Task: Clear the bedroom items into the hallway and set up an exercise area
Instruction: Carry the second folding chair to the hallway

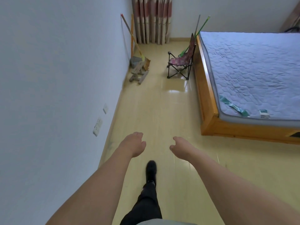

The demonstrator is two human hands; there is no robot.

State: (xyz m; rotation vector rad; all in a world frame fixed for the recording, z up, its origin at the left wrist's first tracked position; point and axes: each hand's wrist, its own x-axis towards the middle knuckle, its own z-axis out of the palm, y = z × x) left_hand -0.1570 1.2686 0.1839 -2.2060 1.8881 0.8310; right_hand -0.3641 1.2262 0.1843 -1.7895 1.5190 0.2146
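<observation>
Head view: folding chair (181, 62) stands upright at the floor's (155, 111) far end, its back touching the bed frame's (205, 88) far corner, seat facing the left wall. Left hand (135, 143) and right hand (178, 146) hang loosely curled, holding nothing. Broom (138, 46) leans at the left wall.

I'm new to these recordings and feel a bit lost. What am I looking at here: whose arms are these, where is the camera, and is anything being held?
There is no machine here. A person wears a wide-angle camera on the head, looking forward and down, so you see their own arms. The left hand and right hand reach forward with loosely curled fingers, holding nothing. One shoe steps along the floor. Ahead, a folding chair stands beside the bed. A broom leans on the left wall above a small wooden stool. Curtains hang at the far end.
</observation>
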